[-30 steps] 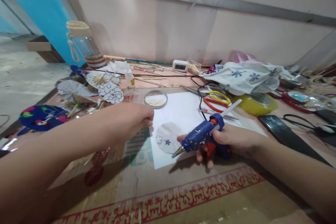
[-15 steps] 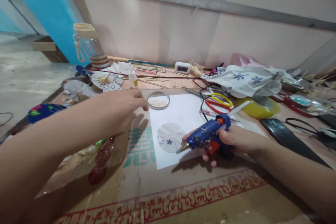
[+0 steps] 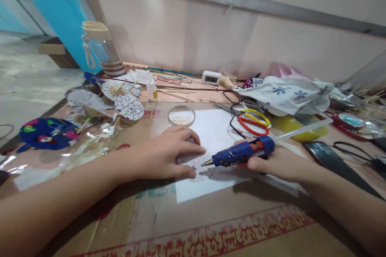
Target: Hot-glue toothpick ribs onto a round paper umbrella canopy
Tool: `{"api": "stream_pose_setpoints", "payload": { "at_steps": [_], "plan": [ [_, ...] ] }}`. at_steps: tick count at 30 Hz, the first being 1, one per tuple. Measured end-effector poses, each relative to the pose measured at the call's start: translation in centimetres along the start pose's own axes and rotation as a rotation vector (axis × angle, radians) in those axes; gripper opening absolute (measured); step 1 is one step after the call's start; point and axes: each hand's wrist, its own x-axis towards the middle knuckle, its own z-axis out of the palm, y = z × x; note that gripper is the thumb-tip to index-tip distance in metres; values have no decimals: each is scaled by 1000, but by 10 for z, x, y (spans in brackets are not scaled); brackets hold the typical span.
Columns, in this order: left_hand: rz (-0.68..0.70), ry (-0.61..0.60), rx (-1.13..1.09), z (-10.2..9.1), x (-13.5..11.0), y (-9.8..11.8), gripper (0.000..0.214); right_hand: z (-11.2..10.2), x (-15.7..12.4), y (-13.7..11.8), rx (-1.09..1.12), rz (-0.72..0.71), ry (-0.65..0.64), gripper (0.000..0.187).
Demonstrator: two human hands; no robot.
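Observation:
My right hand (image 3: 277, 162) grips a blue hot glue gun (image 3: 244, 153), its metal tip aimed left, close to a round pleated white disc (image 3: 201, 176) with a dark flower mark. A glue stick (image 3: 304, 129) juts from the gun's back. My left hand (image 3: 169, 150) rests at the disc's left side, thumb and fingers apart; it partly covers the disc, and I see nothing held in it. Under the disc lies a white sheet of paper (image 3: 188, 193). Just beyond my left hand is a shallow clear dish (image 3: 194, 115) with several short wooden sticks in it.
Scissors (image 3: 253, 126) with red and yellow handles lie behind the glue gun. On the right are a yellow tape roll (image 3: 316, 131), a phone (image 3: 327, 156) and floral cloth (image 3: 289, 94). Small paper umbrellas (image 3: 129, 107), a glue bottle (image 3: 152, 89) and a drinking bottle (image 3: 105, 50) stand left.
My left hand has come down and right from near the dish to the disc. The glue gun has turned more level, its tip now over the disc.

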Motion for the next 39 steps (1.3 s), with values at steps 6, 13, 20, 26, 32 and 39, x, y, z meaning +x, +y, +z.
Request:
{"api": "stream_pose_setpoints", "payload": {
  "at_steps": [6,13,20,26,32,39],
  "plan": [
    [2,-8,8,4,0,-6,50,9,0,-15,-15,5,6,69],
    [9,-16,-40,2,2,-8,49,11,-2,-18,-89,38,11,68],
    [16,-12,-49,2,4,-9,51,18,0,-6,-60,-55,38,68],
    [16,-13,-43,3,4,-10,50,16,0,-11,-75,19,33,77],
    [7,-34,-41,1,5,-7,49,16,1,-14,-91,22,19,74],
    [1,-46,-55,0,5,-6,47,20,-2,-12,-146,-2,72,64]
  ]
}}
